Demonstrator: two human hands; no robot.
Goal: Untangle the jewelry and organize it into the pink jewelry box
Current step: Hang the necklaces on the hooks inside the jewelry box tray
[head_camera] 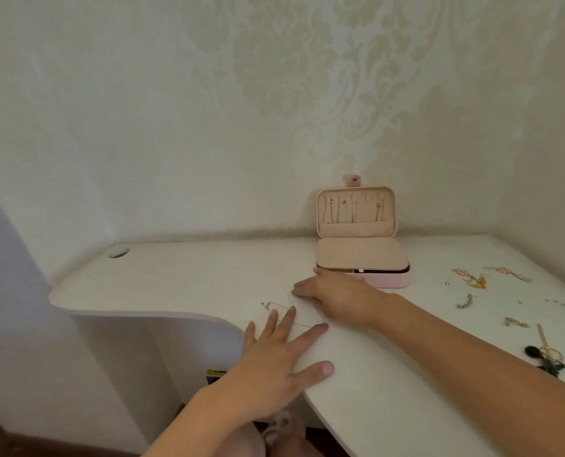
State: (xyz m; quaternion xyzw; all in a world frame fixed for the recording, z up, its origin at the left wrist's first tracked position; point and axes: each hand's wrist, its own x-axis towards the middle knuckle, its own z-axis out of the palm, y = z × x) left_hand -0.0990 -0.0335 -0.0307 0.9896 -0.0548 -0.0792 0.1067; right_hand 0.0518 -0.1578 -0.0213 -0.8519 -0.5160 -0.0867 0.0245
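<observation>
Left hand (279, 354) lies flat, fingers spread, fingertips pressing one thin silver chain (268, 305) near the white desk's (175, 282) near edge. Right hand (337, 300), flat with fingers straight, touches the chain's far loop. Just beyond stands one open pink jewelry box (389, 281), about four chains hanging in its lid. Roughly five loose earrings (508, 272) lie right, and one key ring (549, 352) lies nearer.

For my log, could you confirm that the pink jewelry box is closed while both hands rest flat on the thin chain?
Not quite: the head view shows the pink jewelry box open, its lid upright against the wall. The left hand and the right hand do rest flat on the thin chain.
</observation>
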